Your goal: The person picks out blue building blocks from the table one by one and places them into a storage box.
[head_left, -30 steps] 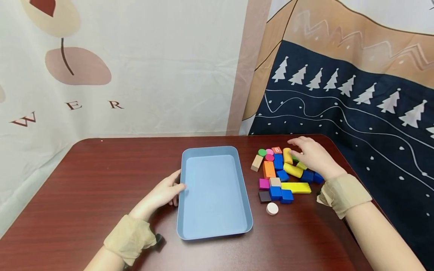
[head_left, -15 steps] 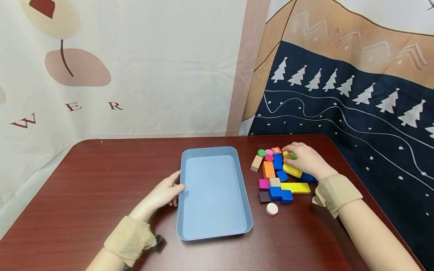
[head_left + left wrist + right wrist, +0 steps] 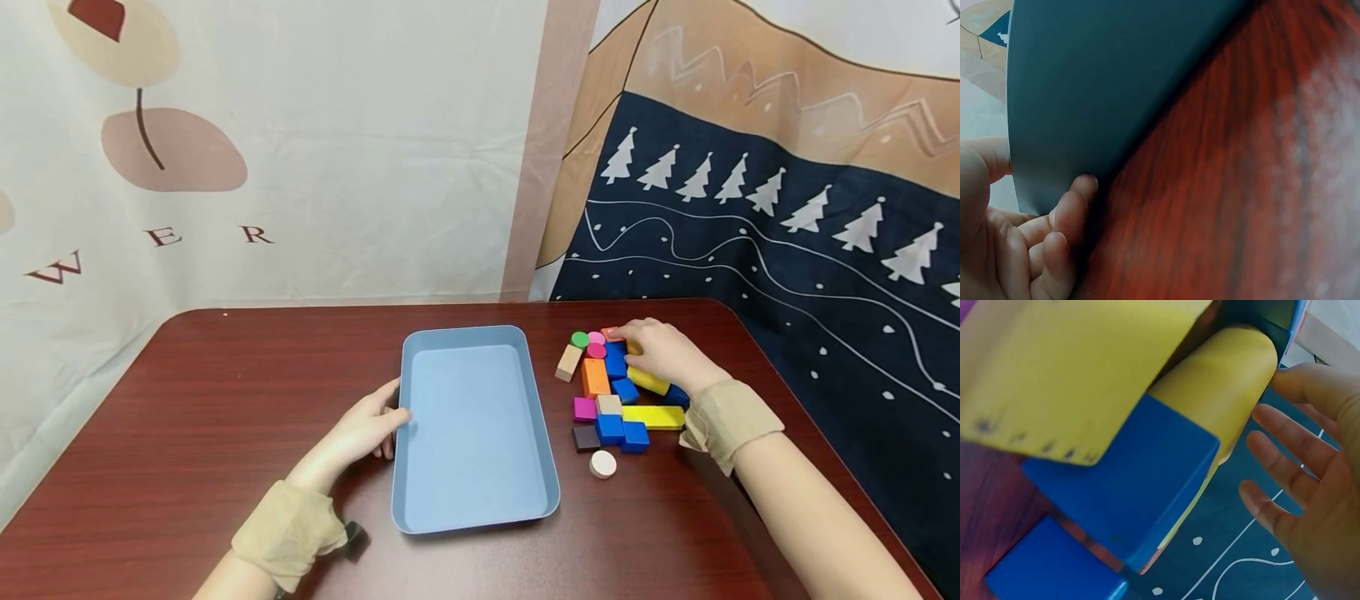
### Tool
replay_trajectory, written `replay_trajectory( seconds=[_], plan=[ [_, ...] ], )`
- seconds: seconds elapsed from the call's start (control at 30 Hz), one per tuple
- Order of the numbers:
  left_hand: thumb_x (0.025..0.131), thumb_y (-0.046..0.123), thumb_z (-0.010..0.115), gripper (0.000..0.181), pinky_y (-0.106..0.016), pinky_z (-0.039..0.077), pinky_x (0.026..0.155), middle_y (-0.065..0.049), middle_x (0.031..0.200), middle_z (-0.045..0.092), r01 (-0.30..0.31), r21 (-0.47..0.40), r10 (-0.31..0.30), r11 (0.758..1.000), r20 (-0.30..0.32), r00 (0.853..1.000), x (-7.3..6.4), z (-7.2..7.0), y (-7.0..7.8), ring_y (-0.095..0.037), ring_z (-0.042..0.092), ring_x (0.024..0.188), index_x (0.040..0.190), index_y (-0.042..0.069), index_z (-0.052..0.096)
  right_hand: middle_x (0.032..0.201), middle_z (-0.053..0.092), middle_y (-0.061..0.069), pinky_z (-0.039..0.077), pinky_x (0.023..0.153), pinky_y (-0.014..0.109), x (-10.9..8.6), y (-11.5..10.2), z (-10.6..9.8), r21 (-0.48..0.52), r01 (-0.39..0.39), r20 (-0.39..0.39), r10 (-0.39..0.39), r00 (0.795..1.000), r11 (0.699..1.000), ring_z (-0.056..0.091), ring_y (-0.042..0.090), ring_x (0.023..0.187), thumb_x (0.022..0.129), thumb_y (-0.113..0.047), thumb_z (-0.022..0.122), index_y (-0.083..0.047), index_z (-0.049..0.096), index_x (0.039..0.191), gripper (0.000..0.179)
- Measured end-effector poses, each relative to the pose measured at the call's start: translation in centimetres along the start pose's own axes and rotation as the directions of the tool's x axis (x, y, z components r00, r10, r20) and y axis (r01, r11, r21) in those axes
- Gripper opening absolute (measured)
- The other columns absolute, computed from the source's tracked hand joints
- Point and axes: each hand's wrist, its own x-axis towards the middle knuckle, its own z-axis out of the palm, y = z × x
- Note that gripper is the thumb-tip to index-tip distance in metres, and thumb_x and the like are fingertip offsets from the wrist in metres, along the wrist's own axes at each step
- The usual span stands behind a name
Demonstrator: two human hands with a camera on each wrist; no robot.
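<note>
My left hand [image 3: 366, 425] grips the left rim of a light blue tray [image 3: 476, 433], thumb over the edge and fingers against its outer wall [image 3: 1097, 106]. Over the far right part of a group of toy blocks, my right hand [image 3: 662, 352] reaches with fingertips near a red block [image 3: 610, 333] and an upright yellow cylinder [image 3: 634, 346], both partly covered. In the right wrist view its fingers [image 3: 1272, 469] are loosely extended beside a lying yellow cylinder [image 3: 1222, 381]; I see nothing held there. A long yellow block [image 3: 652, 417] lies nearer me.
Around these lie an orange block [image 3: 596, 377], several blue blocks [image 3: 634, 437], a magenta block [image 3: 585, 408], a dark block [image 3: 586, 438] and a white disc [image 3: 602, 464]. A wooden block [image 3: 568, 363] borders the group. Patterned curtains [image 3: 337, 167] hang behind the table [image 3: 262, 392].
My right hand has come down and moved left over the far blocks, now covering the green piece and part of the upright yellow cylinder. The left hand and tray stay put.
</note>
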Motion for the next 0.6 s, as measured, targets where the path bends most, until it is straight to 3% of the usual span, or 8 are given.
replay_trajectory(
  seconds=[0.23, 0.6],
  plan=[
    [0.090, 0.015, 0.055, 0.067, -0.033, 0.045, 0.042, -0.007, 0.057, 0.058, 0.012, -0.002, -0.012, 1.000, -0.013, 1.000, 0.00, 0.03, 0.11, -0.024, 0.056, 0.043, 0.149, 0.002, 0.027, 0.130, 0.053, 0.024, 0.039, 0.095, 0.060, 0.12, -0.43, 0.01, -0.007, -0.001, 0.041, 0.001, 0.999, 1.000, 0.047, 0.042, 0.118, 0.087, -0.010, 0.069, -0.008, 0.058, 0.133, 0.047],
    [0.089, 0.017, 0.056, 0.067, -0.034, 0.046, 0.043, -0.007, 0.057, 0.058, 0.029, 0.007, -0.029, 1.000, -0.030, 0.999, 0.10, 0.21, -0.34, -0.025, 0.056, 0.043, 0.149, 0.004, 0.029, 0.128, 0.054, 0.024, 0.040, 0.094, 0.060, 0.26, -0.51, 0.63, -0.030, 0.007, 0.030, -0.007, 1.000, 1.000, 0.048, 0.042, 0.117, 0.088, -0.013, 0.068, -0.006, 0.058, 0.131, 0.044]
  ],
)
